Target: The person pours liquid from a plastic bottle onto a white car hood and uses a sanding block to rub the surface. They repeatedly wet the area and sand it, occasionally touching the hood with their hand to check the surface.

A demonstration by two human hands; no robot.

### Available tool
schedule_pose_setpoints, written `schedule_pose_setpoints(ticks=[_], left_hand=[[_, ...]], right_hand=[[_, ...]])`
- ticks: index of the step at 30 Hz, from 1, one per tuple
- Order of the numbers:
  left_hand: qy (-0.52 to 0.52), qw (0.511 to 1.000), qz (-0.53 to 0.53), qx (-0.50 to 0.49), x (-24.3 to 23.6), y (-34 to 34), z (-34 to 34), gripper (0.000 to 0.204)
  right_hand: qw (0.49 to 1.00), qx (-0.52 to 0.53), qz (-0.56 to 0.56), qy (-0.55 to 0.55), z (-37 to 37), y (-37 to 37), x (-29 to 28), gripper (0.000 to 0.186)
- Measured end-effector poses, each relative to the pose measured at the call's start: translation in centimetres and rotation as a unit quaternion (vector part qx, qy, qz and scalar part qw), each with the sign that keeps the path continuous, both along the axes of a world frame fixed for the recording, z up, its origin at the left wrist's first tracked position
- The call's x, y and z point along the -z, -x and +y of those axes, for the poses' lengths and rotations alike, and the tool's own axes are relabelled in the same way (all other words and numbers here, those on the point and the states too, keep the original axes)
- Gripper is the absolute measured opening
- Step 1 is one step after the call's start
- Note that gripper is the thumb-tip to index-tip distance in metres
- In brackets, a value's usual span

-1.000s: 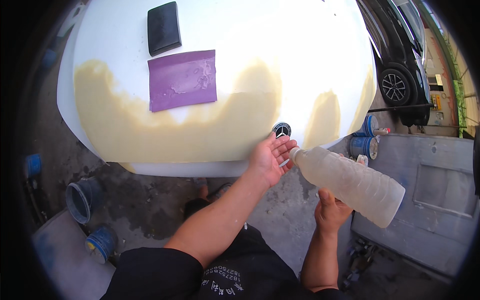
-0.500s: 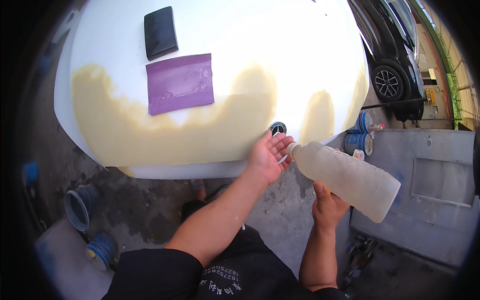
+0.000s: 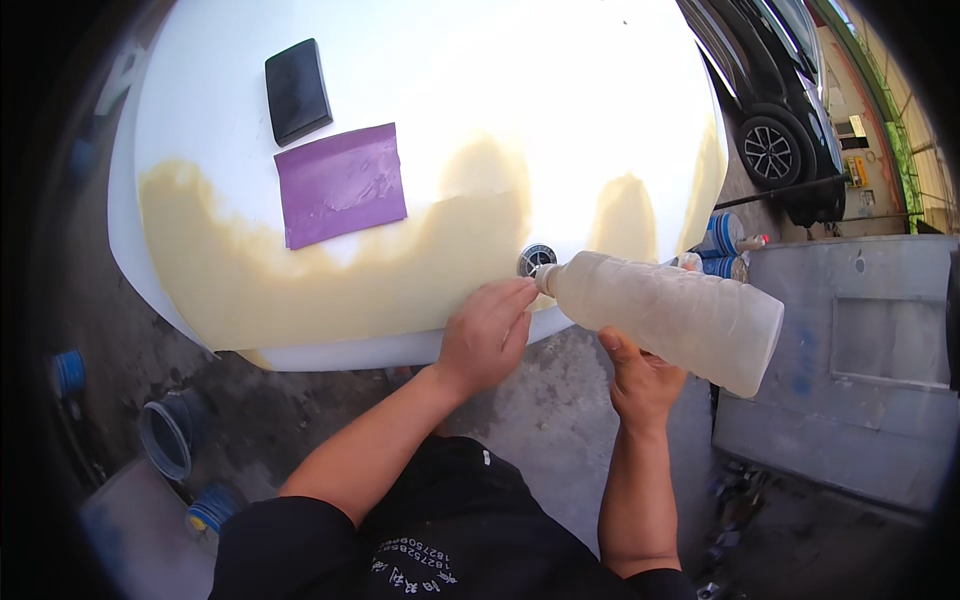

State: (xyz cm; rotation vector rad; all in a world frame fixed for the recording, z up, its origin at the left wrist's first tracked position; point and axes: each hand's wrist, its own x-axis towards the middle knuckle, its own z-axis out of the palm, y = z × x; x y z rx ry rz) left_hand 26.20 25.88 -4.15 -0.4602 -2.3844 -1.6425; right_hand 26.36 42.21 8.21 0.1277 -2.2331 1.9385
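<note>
My right hand (image 3: 642, 380) grips a cloudy white plastic bottle (image 3: 670, 318) from below, its thumb along the near side. The bottle lies tilted nearly level, its mouth pointing left beside a round emblem (image 3: 537, 260) on the front edge of a white car hood (image 3: 590, 100). Close to the bottle's mouth is my left hand (image 3: 487, 335), back upward, fingers stretched forward and thumb apart. Its fingertips are at the bottle's neck; whether they touch it is unclear. Beyond it, a purple sheet of sandpaper (image 3: 342, 187), wet-looking, rests on the hood.
Behind the sandpaper lies a black block (image 3: 298, 92). Yellowish patches (image 3: 400, 270) spread across the hood's front. Blue buckets (image 3: 725, 235) and a grey panel (image 3: 830, 370) stand at right, with a dark car (image 3: 770, 120) behind. A grey bucket (image 3: 166, 440) sits on the floor at left.
The bottle has tipped closer to level and its mouth has come nearer the emblem. My left hand has turned from palm up to back up and shifted left. The view has shifted slightly.
</note>
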Motion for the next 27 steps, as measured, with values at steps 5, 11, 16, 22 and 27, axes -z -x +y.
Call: schedule_pose_setpoints(ticks=[5, 11, 16, 22, 27], left_hand=[[0.367, 0.926, 0.086, 0.02, -0.8, 2.3, -1.7, 0.068], [0.49, 0.864, 0.109, 0.04, 0.7, 2.3, -1.0, 0.08], [0.506, 0.854, 0.088, 0.086, 1.7, -1.8, -1.5, 0.084], [0.479, 0.87, 0.085, 0.084, -0.1, 4.3, -2.3, 0.089], [0.515, 0.84, 0.125, 0.114, -2.6, 11.5, -2.3, 0.088]], right_hand=[[1.0, 0.001, -0.008, 0.017, 0.4, -0.1, 0.5, 0.099], [0.999, 0.008, -0.029, 0.027, 0.7, -0.7, 0.2, 0.1], [0.999, 0.018, -0.016, 0.032, 1.0, -1.5, 1.0, 0.102], [1.0, 0.022, 0.007, 0.016, 1.0, -1.6, 1.0, 0.102], [0.999, 0.005, 0.029, -0.015, 0.7, -1.1, 0.3, 0.097]])
